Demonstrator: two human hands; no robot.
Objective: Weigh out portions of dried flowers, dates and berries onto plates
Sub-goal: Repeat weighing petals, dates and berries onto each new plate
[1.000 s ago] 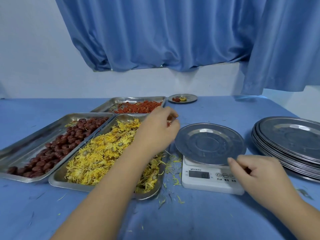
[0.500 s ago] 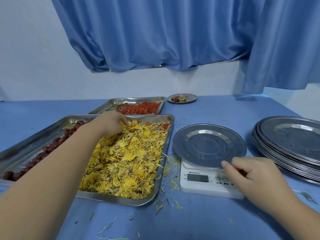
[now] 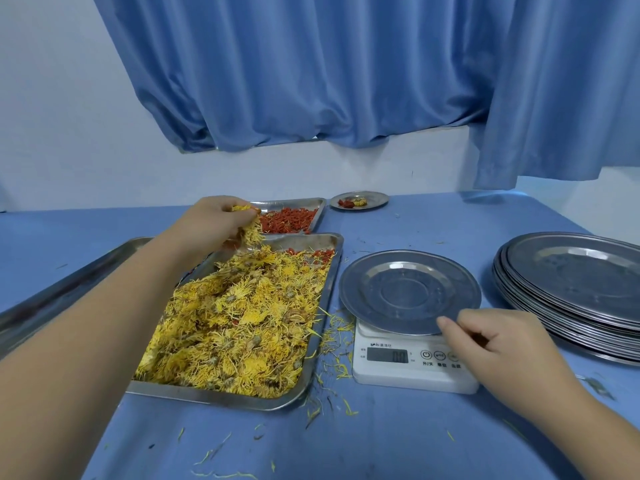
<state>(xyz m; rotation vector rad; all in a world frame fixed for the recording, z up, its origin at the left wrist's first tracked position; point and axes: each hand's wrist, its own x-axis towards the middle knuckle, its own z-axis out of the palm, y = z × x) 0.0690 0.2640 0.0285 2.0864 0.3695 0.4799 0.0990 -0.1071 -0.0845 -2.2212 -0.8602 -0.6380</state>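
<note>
left hand [image 3: 214, 220] has lifted off the rectangular steel tray [image 3: 325, 292] at centre left, fingers closed round a clump of yellow dried flowers [image 3: 251, 233]. right hand [image 3: 502, 344] pinches the rim of the round steel plate [image 3: 408, 289], bare on the white digital scale [image 3: 408, 372] (reads zero). one small filled plate [image 3: 377, 200] done at top centre, so most portions are left.

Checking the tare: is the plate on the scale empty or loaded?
Empty. The plate shows bare metal; the left hand holds the flowers.
</note>
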